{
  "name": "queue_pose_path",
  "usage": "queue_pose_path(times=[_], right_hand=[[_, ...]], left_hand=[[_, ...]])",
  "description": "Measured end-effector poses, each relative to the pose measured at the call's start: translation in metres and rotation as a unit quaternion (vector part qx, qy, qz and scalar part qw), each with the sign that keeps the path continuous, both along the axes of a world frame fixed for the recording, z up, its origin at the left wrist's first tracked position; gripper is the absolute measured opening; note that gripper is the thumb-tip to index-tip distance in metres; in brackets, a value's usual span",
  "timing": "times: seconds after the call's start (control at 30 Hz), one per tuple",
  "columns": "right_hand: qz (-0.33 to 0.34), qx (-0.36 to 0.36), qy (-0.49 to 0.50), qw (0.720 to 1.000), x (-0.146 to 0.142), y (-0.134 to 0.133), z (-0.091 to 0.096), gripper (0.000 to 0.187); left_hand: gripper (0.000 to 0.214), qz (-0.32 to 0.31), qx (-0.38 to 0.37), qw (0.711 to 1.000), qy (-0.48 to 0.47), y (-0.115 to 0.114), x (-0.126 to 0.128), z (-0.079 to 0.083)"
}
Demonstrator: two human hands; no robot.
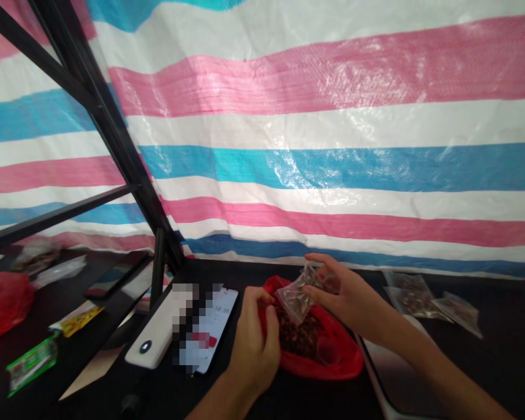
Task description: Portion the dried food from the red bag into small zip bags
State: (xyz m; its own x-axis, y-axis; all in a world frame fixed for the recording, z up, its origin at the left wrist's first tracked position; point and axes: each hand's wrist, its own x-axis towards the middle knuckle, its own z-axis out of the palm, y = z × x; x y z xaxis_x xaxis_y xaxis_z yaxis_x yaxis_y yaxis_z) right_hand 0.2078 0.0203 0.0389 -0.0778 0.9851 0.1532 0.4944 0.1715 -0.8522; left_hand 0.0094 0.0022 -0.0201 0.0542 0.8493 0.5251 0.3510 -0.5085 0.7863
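A red plastic bag [354,363] lies open on the dark table, its rim rolled outward. Small brown bits [298,335] fill it, and a small clear cup [328,351] rests among them. My left hand [259,341] is closed on the bag's left rim, thumb and fingers pinching it. Over the opening, my right hand [339,289] grips a small clear plastic bag [301,296] between thumb and fingers. This little bag is crumpled and tilted; how much is inside it I cannot tell.
Filled clear bags [413,297] lie at the right, beyond a silver-edged device [391,373] under my right forearm. To the left are a lit phone [214,329], a white power bank [155,338], snack packets [32,364] and a black metal frame [126,157]. Striped sheeting [332,128] hangs behind.
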Motion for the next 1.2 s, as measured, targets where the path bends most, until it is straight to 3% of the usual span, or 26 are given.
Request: queue_pose_path(times=[0.07,0.17,0.27,0.47,0.63,0.77,1.0,1.1,1.2], right_hand=[[-0.027,0.020,-0.041,0.999,-0.005,-0.002,0.001,0.054],[-0.021,0.030,-0.098,0.994,-0.016,-0.009,0.000,0.057],[0.001,0.032,-0.141,0.989,-0.025,-0.018,0.000,0.059],[0.016,0.038,-0.179,0.983,-0.020,-0.024,0.012,0.037],[0.029,0.077,-0.148,0.986,-0.011,-0.018,0.010,0.042],[0.051,0.065,-0.133,0.988,-0.007,-0.019,0.009,0.046],[0.048,0.041,-0.148,0.987,0.012,-0.015,0.023,0.040],[-0.011,0.031,-0.148,0.988,0.041,0.005,0.017,0.036],[-0.105,0.001,-0.232,0.967,0.072,0.025,-0.001,0.036]], left_hand=[[0.028,0.037,0.098,0.990,0.097,0.000,0.000,-0.005],[0.056,0.048,0.161,0.964,0.207,0.000,0.004,-0.010],[0.047,0.038,0.167,0.952,0.255,-0.002,0.007,-0.013],[0.046,0.014,0.161,0.953,0.255,-0.002,0.006,-0.015],[0.044,-0.010,0.167,0.952,0.256,-0.001,0.007,-0.014],[0.041,-0.021,0.169,0.953,0.250,0.000,0.007,-0.012],[0.032,-0.025,0.193,0.952,0.237,-0.003,0.005,-0.006],[0.039,0.014,0.215,0.947,0.240,-0.004,0.004,-0.003],[0.034,0.047,0.217,0.946,0.234,-0.003,0.003,0.000]])
